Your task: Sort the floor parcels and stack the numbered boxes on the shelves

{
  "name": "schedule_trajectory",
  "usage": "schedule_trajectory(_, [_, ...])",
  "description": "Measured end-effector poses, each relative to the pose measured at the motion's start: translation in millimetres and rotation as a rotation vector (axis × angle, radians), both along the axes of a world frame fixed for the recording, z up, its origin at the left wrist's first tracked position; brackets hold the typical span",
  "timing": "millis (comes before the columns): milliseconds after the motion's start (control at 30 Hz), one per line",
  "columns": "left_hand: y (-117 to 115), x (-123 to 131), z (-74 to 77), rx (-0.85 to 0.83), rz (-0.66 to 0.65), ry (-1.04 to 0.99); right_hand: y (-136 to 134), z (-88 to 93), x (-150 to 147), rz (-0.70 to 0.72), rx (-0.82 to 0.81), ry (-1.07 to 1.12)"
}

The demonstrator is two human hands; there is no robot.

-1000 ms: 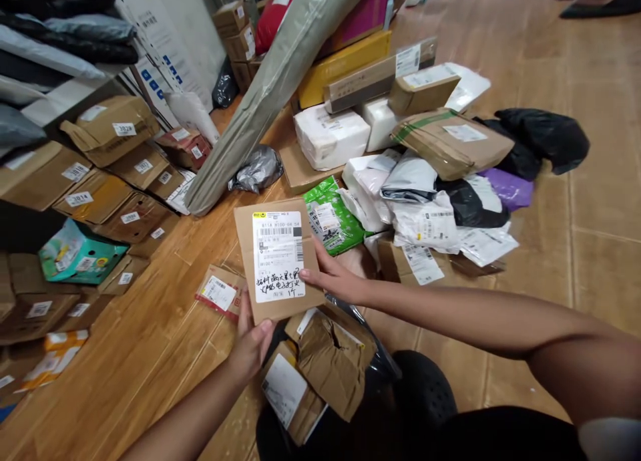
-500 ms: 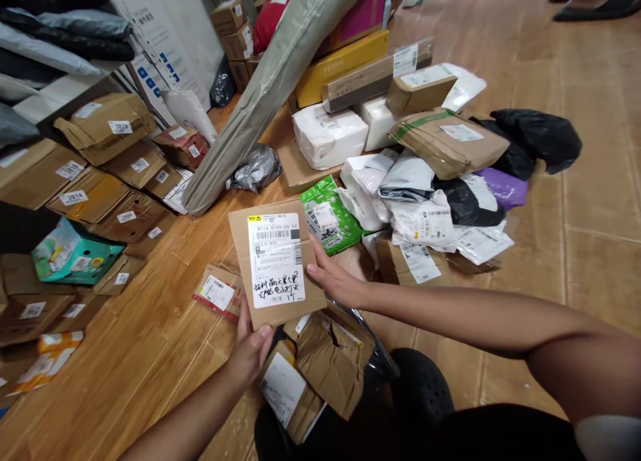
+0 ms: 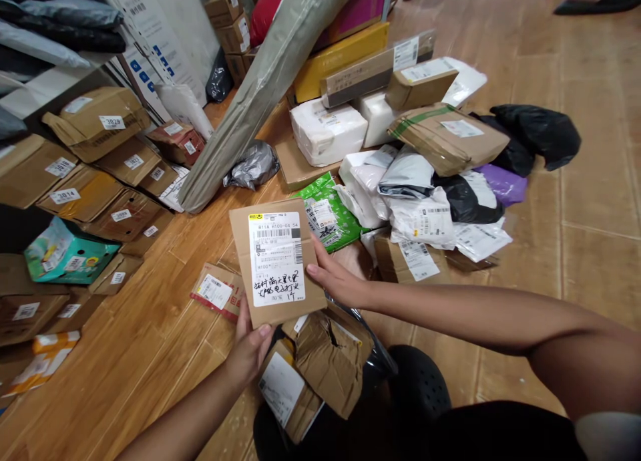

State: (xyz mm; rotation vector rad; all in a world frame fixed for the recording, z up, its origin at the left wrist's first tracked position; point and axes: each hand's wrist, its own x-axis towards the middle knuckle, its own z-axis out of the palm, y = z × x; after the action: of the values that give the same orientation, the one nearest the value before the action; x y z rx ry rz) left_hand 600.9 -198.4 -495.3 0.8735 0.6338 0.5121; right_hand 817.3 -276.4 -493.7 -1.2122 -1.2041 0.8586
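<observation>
- With left grip (image 3: 250, 349) at the bottom corner and right grip (image 3: 338, 276) along the side, clamped on a cardboard parcel (image 3: 278, 260)!
- Holding it over the wooden floor (image 3: 150, 354), near a torn box (image 3: 328, 366).

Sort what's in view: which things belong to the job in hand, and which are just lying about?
In hand:
labelled cardboard parcel, held between left hand and right hand

Not held, apparently just lying about:
green packet
grey wrapped roll
teal box
</observation>
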Motion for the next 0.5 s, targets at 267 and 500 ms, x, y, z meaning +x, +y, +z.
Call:
schedule_trajectory(267, [2,-3,-3.8,0.033,-0.016,0.066,-7,-10.4,1,-0.013,-0.035,-0.013])
schedule_trajectory(500, [2,-3,-4.9,0.037,-0.02,0.104,-10,-14.4,2,-0.006,-0.035,0.007])
